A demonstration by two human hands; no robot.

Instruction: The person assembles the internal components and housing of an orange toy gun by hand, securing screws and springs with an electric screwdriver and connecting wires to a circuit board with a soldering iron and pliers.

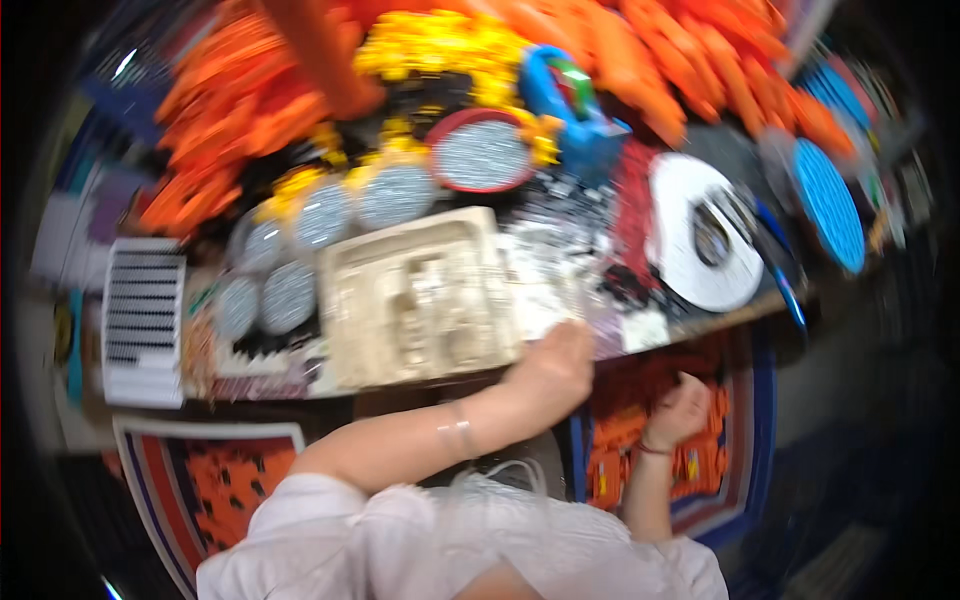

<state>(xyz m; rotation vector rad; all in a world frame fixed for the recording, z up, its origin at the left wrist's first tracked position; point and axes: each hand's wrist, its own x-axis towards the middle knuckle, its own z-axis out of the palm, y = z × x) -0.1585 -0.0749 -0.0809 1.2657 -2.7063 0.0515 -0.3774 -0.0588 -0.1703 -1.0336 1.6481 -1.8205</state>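
My left hand [556, 368] is at the bench's front edge, its fingers curled together beside a beige moulded tray [340, 300] and some white and purple pieces. What it holds, if anything, is too smeared to make out. Lower and to the right, my right hand [684, 410] is over a blue-rimmed crate [762, 420] of orange plastic parts [615, 425]. Motion blurs its fingers, so their grip cannot be read.
Orange parts [640, 60] and yellow pieces [440, 45] heap along the back. Grey-topped round containers [325, 215] stand left of centre. A white tape roll [690, 240] and blue-handled tool [785, 285] lie right. Another crate [150, 470] of orange parts sits lower left.
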